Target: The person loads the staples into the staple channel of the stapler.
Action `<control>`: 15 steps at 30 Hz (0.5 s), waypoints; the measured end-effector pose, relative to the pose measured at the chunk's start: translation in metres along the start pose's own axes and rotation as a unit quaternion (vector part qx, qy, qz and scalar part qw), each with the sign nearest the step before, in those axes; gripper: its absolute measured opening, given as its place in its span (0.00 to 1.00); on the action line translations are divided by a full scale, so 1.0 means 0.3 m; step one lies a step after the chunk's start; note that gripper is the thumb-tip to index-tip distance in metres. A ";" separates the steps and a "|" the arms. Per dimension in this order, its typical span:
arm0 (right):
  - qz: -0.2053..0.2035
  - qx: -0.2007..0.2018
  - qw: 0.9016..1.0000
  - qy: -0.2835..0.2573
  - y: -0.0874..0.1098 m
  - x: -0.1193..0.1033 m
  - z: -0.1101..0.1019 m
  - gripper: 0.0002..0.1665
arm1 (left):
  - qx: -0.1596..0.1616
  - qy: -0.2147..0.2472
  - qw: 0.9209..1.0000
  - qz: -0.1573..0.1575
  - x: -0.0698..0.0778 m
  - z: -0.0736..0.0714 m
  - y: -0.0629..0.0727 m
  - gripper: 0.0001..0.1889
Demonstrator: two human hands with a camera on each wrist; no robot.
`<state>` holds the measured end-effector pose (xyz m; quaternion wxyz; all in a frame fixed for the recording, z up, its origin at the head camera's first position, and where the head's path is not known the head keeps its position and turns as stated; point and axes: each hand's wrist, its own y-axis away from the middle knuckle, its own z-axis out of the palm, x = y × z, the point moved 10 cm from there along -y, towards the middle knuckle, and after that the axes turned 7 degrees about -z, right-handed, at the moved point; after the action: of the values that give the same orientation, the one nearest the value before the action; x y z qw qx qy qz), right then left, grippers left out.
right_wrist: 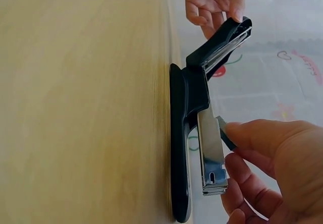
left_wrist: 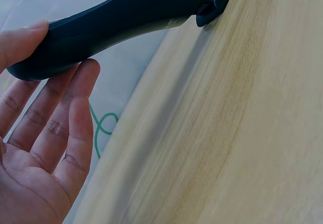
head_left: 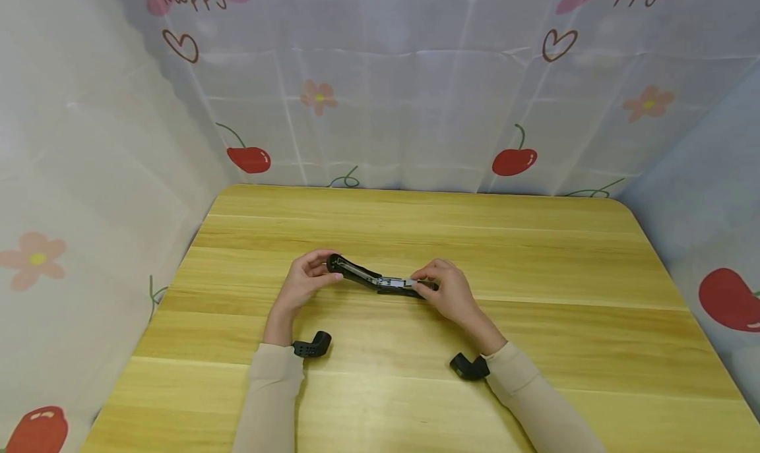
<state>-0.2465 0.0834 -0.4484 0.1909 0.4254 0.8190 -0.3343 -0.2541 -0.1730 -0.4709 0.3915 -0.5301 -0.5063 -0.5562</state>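
Observation:
A black stapler (head_left: 356, 273) is opened wide over the table, its upper arm (left_wrist: 116, 24) swung up and back from the metal staple channel (right_wrist: 209, 138). My left hand (head_left: 305, 278) grips the end of that upper arm, thumb on one side and fingertips on the other. Over the channel, my right hand (head_left: 448, 291) pinches a short dark grey strip of staples (right_wrist: 225, 132) between thumb and index finger. The strip is beside the channel's open side; whether it touches the metal I cannot tell. The black base (right_wrist: 179, 148) lies along the tabletop.
The wooden table (head_left: 380, 407) has its back edge against a printed curtain (head_left: 392, 123), with more curtain at both sides. Black wrist cameras (head_left: 313, 345) are strapped to both wrists, below beige sleeves.

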 end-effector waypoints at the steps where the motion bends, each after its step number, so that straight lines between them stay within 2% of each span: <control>1: -0.002 0.002 1.000 -0.001 0.000 -0.001 -0.001 0.05 | 0.000 0.000 1.000 -0.001 0.000 0.000 0.000 0.25; 15: 0.001 -0.011 1.000 -0.003 -0.001 0.003 0.012 0.06 | 0.004 0.001 1.000 -0.007 -0.007 -0.003 -0.004 0.25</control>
<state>-0.2471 0.0811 -0.4513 0.1978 0.4232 0.8217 -0.3264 -0.2552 -0.1737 -0.4732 0.3901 -0.5242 -0.5121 -0.5575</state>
